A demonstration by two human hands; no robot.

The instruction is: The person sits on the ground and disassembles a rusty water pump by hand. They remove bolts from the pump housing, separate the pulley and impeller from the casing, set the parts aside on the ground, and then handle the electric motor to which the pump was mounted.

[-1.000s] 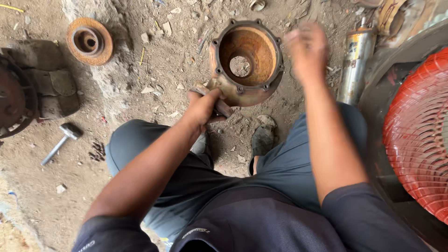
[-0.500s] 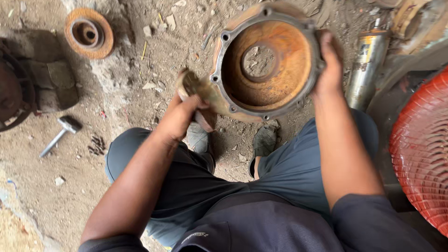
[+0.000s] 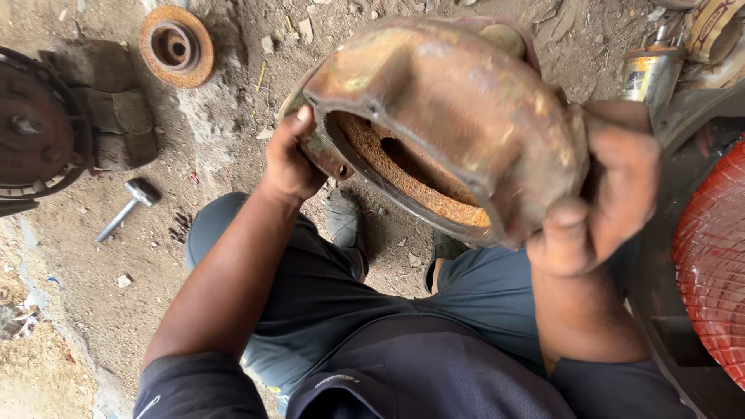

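Note:
I hold a large rusty metal housing (image 3: 458,109), bowl-shaped with a flanged rim, lifted off the ground and tilted so its brown outer shell faces me and its rust-orange inside opens downward. My left hand (image 3: 291,159) grips the rim on the left side. My right hand (image 3: 609,194) clasps the rim on the right, thumb over the edge. My knees in grey trousers (image 3: 310,287) are below it as I squat on the dirt.
A rusty round disc (image 3: 177,45) lies on the dirt at upper left, beside a dark wheel hub (image 3: 35,128). A small hammer (image 3: 128,206) rests left of my knee. A metal can (image 3: 650,74) stands at upper right; a red ribbed object (image 3: 714,264) fills the right edge.
The housing rested on the ground a second ago. Both hands took its rim, then raised and tipped it toward me, so it now fills the middle of the view.

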